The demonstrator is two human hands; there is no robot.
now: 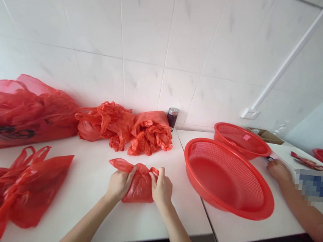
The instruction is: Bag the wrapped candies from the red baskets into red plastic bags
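A small crumpled red plastic bag [139, 183] lies on the white table [86, 190] in front of me. My left hand [119, 183] is closed on its left side and my right hand [161, 187] is closed on its right side, fingers pinching the plastic near the top. Both hands rest on the table with the bag bunched between them.
Flat red bags [20, 191] lie at the left, a large stuffed red bag [22, 111] behind them. Crumpled red bags [126, 129] and a dark jar [172, 118] sit by the tiled wall. Two red colander baskets [227, 180] stand at the right, where another person's hand [278, 171] rests.
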